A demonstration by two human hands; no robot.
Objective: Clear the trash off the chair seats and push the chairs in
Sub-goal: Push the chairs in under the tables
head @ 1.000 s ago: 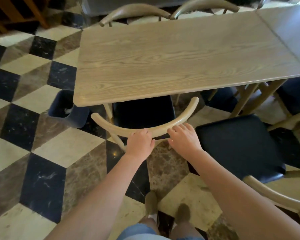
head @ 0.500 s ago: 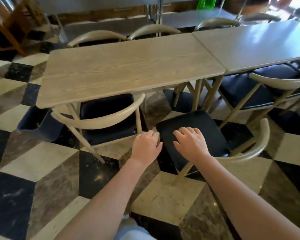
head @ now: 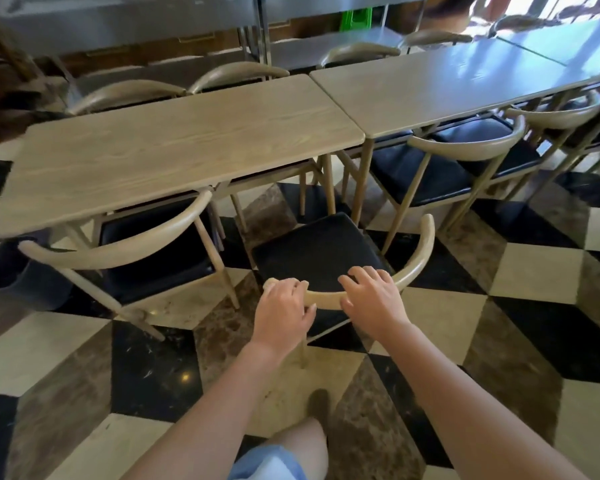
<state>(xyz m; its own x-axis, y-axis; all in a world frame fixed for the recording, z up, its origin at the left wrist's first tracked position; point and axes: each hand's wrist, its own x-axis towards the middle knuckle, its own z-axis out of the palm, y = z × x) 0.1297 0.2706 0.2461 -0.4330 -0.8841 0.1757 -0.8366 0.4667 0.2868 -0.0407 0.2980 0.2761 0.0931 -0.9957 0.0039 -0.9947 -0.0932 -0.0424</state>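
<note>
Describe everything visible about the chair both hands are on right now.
The chair has a square black padded seat, bare of trash, and a curved pale wood-look backrest rail on thin pale legs. It stands upright on the checkered floor, turned at an angle and pulled out from the table, only its far seat corner near the table's edge. The left hand and right hand both rest on the rail.
</note>
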